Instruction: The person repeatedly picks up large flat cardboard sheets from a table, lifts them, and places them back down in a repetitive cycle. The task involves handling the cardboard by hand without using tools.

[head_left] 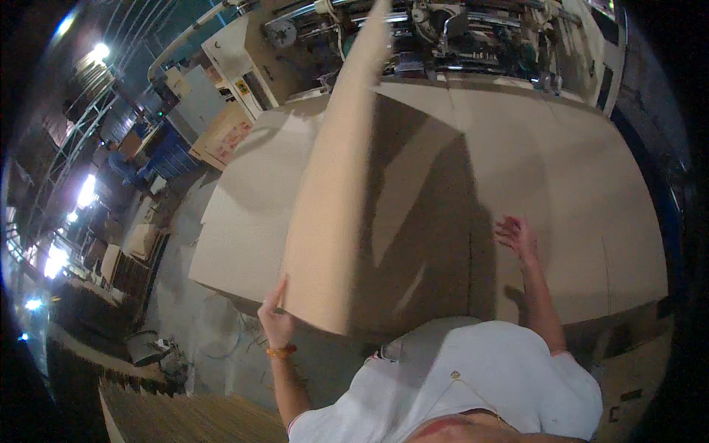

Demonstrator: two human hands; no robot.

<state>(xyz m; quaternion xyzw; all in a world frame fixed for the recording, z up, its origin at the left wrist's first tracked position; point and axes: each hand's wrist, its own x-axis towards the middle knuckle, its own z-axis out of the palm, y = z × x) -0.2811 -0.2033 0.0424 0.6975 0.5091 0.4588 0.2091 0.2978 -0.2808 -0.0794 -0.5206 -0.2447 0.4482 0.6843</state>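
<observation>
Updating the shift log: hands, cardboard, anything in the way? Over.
Left hand at edge of cardboard sheet; right hand open, holding nothing. Sheet raised, blurred. Nothing visibly blocking it.

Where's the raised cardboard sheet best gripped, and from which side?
Probably the near end of its left edge, from the left: the raised cardboard sheet stands off the flat cardboard, leaving that edge exposed, and the left hand meets it there.

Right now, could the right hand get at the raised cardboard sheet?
Probably yes: the right hand looks empty, and only flat cardboard shows between it and the raised cardboard sheet, though it would have to move leftward. The left hand is at the sheet's near left corner.
</observation>
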